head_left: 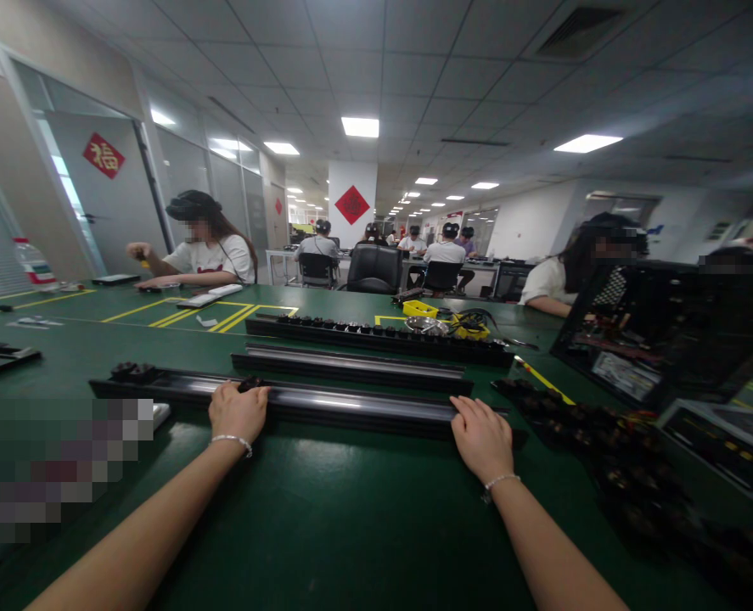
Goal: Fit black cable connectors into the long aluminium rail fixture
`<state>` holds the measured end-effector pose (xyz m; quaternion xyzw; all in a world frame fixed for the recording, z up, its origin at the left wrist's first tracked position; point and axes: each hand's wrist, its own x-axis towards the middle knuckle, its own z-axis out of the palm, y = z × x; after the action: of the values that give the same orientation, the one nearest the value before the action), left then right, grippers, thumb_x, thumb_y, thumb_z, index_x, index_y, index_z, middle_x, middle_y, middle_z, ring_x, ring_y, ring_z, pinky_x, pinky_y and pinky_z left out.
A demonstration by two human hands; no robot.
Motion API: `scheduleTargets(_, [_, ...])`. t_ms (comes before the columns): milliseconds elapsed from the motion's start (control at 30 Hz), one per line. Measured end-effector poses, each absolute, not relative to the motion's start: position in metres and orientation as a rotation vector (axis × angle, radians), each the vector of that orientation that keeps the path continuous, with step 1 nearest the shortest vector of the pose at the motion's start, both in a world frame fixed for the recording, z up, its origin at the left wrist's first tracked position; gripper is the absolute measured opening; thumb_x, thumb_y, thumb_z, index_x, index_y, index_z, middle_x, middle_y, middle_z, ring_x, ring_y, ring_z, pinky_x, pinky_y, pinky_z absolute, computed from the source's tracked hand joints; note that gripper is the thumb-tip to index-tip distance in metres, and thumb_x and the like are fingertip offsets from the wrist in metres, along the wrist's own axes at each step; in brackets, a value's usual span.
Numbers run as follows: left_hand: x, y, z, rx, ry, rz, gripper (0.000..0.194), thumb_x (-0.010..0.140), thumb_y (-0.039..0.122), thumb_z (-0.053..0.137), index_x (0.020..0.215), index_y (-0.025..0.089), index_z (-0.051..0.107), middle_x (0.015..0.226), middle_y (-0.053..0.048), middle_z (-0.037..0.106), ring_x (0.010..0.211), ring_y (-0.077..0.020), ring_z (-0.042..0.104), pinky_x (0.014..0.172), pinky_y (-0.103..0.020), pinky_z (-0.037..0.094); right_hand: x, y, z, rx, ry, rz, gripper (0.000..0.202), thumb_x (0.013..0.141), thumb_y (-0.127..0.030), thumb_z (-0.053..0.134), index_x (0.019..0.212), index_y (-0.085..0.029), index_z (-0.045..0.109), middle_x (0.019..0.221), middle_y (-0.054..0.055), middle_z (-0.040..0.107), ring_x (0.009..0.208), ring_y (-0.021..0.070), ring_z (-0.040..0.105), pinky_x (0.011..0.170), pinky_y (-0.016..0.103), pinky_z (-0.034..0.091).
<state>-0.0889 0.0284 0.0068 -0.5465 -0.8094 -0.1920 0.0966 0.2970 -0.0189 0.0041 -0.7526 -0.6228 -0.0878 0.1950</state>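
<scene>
1 head cam, wide FOV, at near side of table [338, 509], facing fwd + slightly down. L hand [237, 414] + R hand [483, 434] close; far edge mid-dist, ceiling [414, 51] up top.

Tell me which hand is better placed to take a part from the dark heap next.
Probably the right hand: it rests near the right end of the nearest rail, close to the dark heap. The left hand is farther away.

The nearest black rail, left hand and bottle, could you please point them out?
Nearest black rail [356, 402]: head view, shiny inner strip.
Left hand [237, 414]: head view, back of the hand.
Bottle [36, 266]: head view, its body.
</scene>
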Motion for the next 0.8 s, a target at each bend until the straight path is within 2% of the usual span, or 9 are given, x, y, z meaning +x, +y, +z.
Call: scheduleTargets(800, [-0.0862, 0.0296, 0.0026, -1.668, -2.358, -0.564, 0.041, 0.088, 0.042, 0.035, 0.104, 0.027, 0.069, 0.116, -0.016, 0.053, 0.116, -0.0326, 0.04, 0.093, -0.041, 0.034, 0.2967, -0.0189, 0.0046, -2.092, -1.738, -0.24, 0.047, 0.084, -0.028, 0.028, 0.122, -0.026, 0.057, 0.13, -0.001, 0.054, 0.124, 0.0187, 0.039, 0.102, 0.039, 0.026])
